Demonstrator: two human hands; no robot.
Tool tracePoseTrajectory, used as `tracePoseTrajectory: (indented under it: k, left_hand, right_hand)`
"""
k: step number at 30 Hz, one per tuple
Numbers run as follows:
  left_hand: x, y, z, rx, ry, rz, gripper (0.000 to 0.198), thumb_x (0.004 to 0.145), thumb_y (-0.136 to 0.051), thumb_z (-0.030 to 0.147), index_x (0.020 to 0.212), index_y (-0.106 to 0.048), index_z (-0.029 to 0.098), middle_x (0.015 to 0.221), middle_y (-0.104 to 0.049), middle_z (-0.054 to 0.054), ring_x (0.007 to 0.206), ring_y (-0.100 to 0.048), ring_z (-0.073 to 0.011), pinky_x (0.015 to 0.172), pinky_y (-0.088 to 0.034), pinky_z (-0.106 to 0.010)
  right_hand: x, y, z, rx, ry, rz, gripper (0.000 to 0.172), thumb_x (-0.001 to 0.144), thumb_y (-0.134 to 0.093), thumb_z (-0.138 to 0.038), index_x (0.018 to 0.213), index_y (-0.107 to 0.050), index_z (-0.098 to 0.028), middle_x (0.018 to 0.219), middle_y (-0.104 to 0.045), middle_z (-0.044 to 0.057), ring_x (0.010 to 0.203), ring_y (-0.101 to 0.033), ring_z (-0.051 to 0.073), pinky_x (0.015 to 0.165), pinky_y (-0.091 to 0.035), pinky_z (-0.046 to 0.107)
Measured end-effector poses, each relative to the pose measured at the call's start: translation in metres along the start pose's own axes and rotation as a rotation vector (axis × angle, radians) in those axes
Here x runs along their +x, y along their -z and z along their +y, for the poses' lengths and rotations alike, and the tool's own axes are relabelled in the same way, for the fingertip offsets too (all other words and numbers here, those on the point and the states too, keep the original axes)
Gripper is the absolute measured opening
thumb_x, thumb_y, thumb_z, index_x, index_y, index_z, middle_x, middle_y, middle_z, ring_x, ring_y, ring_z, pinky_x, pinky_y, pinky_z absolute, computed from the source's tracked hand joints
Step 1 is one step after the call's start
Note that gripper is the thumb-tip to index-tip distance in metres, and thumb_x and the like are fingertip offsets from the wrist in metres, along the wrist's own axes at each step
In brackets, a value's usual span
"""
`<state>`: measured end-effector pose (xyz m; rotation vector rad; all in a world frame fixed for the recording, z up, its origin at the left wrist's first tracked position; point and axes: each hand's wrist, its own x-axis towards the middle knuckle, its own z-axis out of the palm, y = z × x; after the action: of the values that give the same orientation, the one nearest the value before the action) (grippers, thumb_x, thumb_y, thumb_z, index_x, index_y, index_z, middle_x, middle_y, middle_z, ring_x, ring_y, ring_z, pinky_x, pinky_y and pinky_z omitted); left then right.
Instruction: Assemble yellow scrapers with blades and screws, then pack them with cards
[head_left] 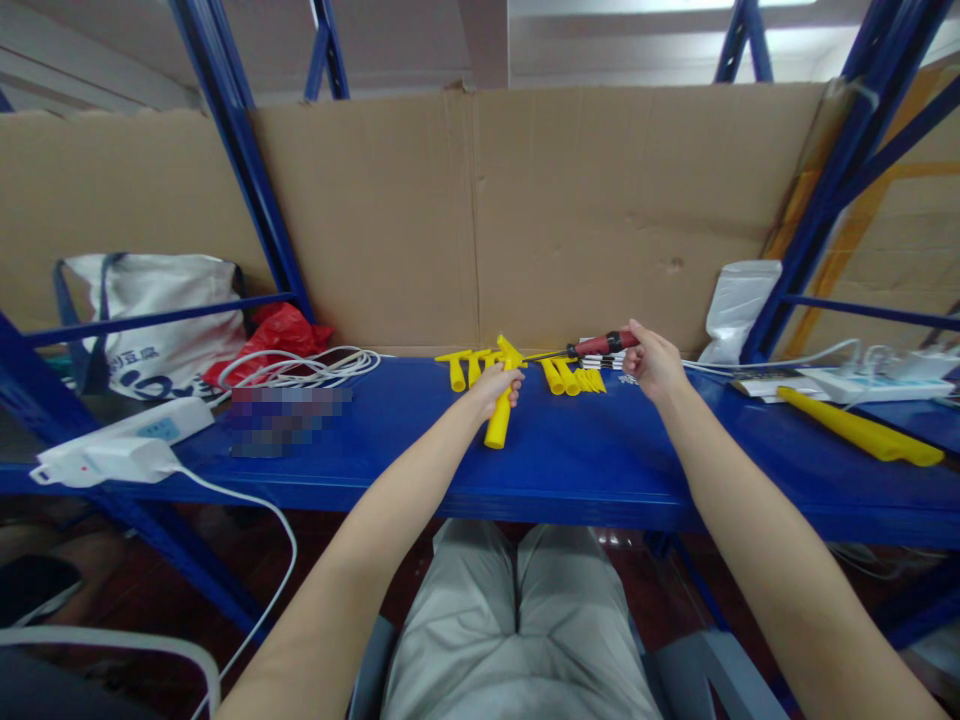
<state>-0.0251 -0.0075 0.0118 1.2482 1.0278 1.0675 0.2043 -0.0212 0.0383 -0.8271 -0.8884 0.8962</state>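
Observation:
My left hand [496, 388] is closed around a yellow T-shaped plastic handle [496, 432], its thick round end pointing down toward me and its head leaning away. My right hand [654, 362] grips the end of a screwdriver [606, 344] with a dark red and black handle. The screwdriver's thin shaft points left, and its tip is at the head of the yellow handle; whether it touches cannot be made out. Behind my left hand lie several more yellow T-shaped handles [456, 374]. Yellow tube-like pieces [564, 377] and small flat yellow pieces [591, 381] lie between my hands.
A cardboard sheet [375, 220] stands behind the blue shelf top [592, 460]. At left are a power strip [120, 445], coiled white cable [315, 368], red plastic bag [281, 335] and cloth bag [165, 310]. At right are a clear bag [739, 310], power strip [874, 384] and long yellow piece [855, 428].

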Motion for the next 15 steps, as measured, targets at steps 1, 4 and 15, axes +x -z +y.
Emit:
tracePoseTrajectory:
  k: [1, 4, 15]
  left_hand:
    - [0.0003, 0.0002, -0.0001, -0.001, 0.002, 0.003, 0.022, 0.080, -0.045, 0.004, 0.068, -0.037, 0.020, 0.041, -0.038, 0.010, 0.029, -0.032, -0.0044, 0.034, -0.025, -0.017]
    - [0.0006, 0.0004, -0.0001, -0.005, -0.002, 0.005, 0.021, 0.079, -0.046, 0.005, 0.068, -0.037, 0.020, 0.042, -0.038, 0.010, 0.029, -0.033, -0.0044, 0.035, -0.025, -0.017]
    - [-0.0006, -0.0001, -0.0003, 0.002, -0.001, 0.006, 0.019, 0.079, -0.046, 0.005, 0.069, -0.039, 0.020, 0.043, -0.038, 0.010, 0.030, -0.033, -0.0049, 0.036, -0.025, -0.017]
  right_hand:
    - [-0.0005, 0.0001, -0.0009, 0.013, -0.008, -0.020, 0.025, 0.075, -0.070, -0.039, 0.074, -0.059, -0.017, 0.037, -0.044, -0.008, 0.029, -0.039, 0.005, 0.031, -0.033, 0.014]
    - [-0.0021, -0.0006, -0.0037, 0.063, -0.035, -0.065, 0.022, 0.081, -0.065, -0.037, 0.076, -0.060, -0.017, 0.046, -0.055, -0.003, 0.038, -0.052, 0.007, 0.039, -0.043, 0.014]
    - [0.0026, 0.0012, -0.0003, 0.094, 0.052, -0.069, 0.036, 0.065, -0.078, -0.037, 0.060, -0.047, -0.018, 0.046, -0.048, -0.007, 0.038, -0.043, 0.004, 0.035, -0.037, 0.014]
